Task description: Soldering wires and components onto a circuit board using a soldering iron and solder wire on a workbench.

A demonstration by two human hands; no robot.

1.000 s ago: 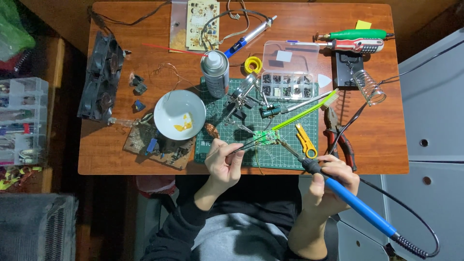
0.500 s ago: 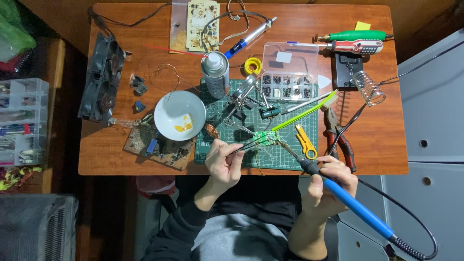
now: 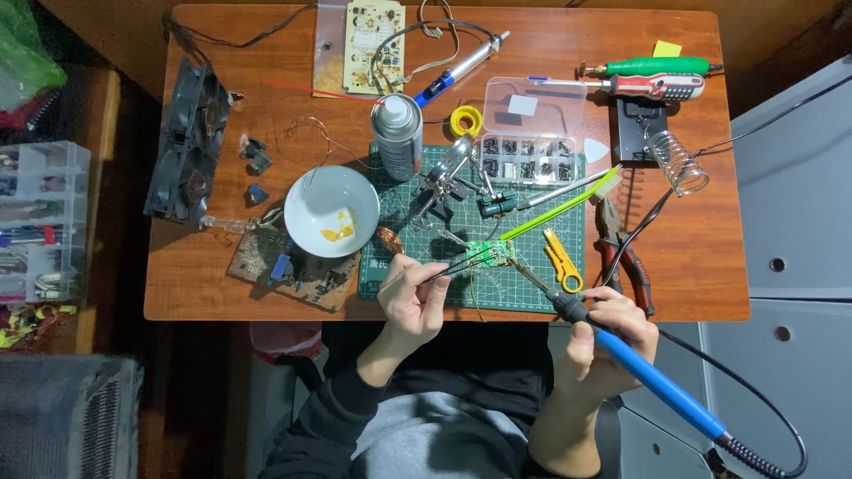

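Fingers of the left hand (image 3: pixel 411 297) pinch tweezers (image 3: pixel 454 266) at the small green board (image 3: pixel 489 254). Right hand (image 3: pixel 612 333), fist-wrapped, angles the blue soldering iron (image 3: pixel 652 377) toward it.

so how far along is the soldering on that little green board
Set up: the small green board sits clamped on the cutting mat. In hand: left hand holds tweezers to the board while right hand brings the blue soldering iron tip in. Which joints are finished is too small to tell.
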